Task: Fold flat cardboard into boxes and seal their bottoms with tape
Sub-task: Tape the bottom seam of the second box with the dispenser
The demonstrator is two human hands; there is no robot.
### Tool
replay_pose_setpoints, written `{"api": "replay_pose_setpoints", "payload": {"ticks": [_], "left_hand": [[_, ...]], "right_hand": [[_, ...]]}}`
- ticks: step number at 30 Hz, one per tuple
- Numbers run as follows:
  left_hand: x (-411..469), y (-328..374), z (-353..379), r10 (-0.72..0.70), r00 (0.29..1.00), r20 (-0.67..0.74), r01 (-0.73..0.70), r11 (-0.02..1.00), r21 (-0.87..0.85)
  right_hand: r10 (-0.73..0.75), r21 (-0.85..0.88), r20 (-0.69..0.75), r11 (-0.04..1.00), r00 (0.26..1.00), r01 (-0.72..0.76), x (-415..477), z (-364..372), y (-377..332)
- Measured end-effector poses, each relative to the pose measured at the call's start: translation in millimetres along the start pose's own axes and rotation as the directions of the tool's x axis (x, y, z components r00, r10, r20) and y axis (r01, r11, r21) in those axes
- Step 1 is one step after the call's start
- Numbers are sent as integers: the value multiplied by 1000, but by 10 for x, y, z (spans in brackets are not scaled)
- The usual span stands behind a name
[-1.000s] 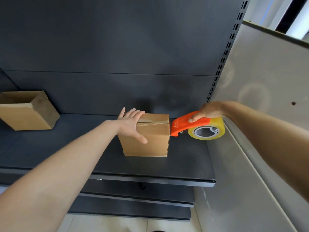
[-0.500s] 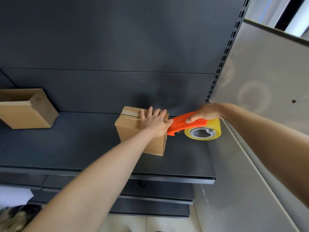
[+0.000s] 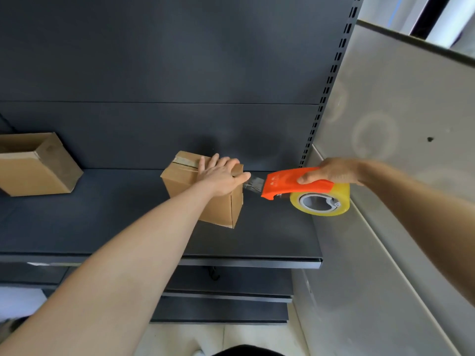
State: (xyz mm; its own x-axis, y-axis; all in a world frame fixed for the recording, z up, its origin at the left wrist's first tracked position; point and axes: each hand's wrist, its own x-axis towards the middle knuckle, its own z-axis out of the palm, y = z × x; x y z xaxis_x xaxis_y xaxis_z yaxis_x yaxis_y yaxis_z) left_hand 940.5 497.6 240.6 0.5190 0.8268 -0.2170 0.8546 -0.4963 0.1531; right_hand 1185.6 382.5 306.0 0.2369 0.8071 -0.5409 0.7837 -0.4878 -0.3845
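- The small brown cardboard box (image 3: 205, 199) stands on the dark grey metal shelf (image 3: 102, 222), turned with one corner toward the camera.
- The left hand (image 3: 221, 176) lies flat on the box's top, fingers together, thumb pressing down a strip of clear tape (image 3: 253, 183).
- The right hand (image 3: 331, 172) is wrapped around the orange plastic tape dispenser (image 3: 295, 185), which carries a yellowish tape roll (image 3: 320, 201); the strip stretches from box to dispenser.
- A second, open brown cardboard box (image 3: 33, 165) sits at the shelf's far left.

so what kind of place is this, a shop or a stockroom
Probably a shop floor or stockroom being set up. The dark metal gondola shelf has a slotted upright like retail racking, and holds only brown cardboard boxes, with a grey panel beside it.
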Motion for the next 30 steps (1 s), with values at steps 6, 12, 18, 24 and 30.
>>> {"api": "replay_pose_setpoints", "payload": {"ticks": [6, 12, 18, 24, 30], "left_hand": [[-24, -166, 6, -45, 998, -36, 45, 999, -12], [9, -228, 9, -48, 997, -67, 45, 998, -52], [2, -203, 19, -70, 991, -112, 58, 993, -106], [-21, -220, 24, -79, 990, -121, 63, 990, -126], [-74, -278, -125, -39, 999, -24, 29, 941, -336]], "right_hand": [[110, -531, 0, 842, 994, -93, 127, 437, -309], [193, -363, -105, 906, 976, -218, 248, 554, -217], [193, 61, -293, 981, 937, -183, 567, 831, -340], [146, 17, -465, 988, 873, -156, 829, 1466, -415], [150, -210, -455, 940, 878, -270, 919, 1741, -505]]}}
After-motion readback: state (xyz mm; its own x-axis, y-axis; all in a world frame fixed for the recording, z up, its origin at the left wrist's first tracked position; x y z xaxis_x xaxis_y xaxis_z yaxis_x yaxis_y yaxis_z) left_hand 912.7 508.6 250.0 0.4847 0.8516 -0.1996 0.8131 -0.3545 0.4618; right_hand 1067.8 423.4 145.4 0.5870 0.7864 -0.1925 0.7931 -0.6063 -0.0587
